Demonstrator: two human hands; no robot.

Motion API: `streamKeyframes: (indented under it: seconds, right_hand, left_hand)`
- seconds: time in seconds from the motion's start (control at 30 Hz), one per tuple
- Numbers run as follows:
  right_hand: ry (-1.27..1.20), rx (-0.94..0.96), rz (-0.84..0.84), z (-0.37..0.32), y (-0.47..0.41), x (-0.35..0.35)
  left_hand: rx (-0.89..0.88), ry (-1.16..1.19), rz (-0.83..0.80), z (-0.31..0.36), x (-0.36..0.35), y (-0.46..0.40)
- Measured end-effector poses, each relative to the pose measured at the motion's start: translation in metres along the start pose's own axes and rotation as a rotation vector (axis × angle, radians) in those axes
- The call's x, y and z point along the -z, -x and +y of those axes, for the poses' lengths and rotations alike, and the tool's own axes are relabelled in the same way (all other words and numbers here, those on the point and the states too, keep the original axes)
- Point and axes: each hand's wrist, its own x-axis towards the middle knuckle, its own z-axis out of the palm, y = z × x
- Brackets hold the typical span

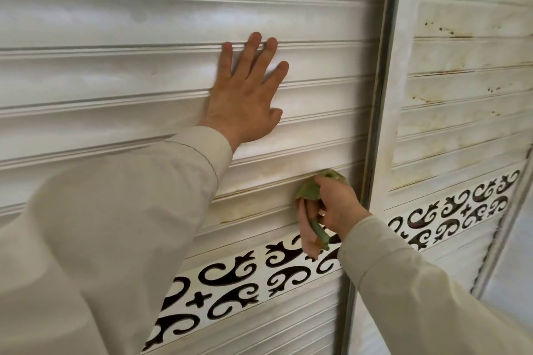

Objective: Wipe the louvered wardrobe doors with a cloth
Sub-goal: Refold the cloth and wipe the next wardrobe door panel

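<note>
- Pressing flat: left hand [245, 95], fingers spread, on door [115, 66].
- Right hand [336, 204] grips cloth [308, 192] against slat.
- Risk: loose tail smearing grime.

Glossy white louvered door [115, 72], soft green cloth [308, 192]

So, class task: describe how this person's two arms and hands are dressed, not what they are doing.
Both arms wear long, loose sleeves of plain pale beige cloth, ending in stitched cuffs at the wrists. The left hand and right hand are bare: no gloves. No watch shows. A ring cannot be ruled out on the right hand's partly hidden fingers.
</note>
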Motion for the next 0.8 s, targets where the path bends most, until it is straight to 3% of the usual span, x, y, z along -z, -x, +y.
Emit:
streamKeyframes:
  seconds: [0.8]
  right_hand:
    - [-0.034,0.021,0.11,-0.004,-0.04,-0.013]
  left_hand:
    - [-0.021,0.003,0.117,-0.001,-0.013,0.0]
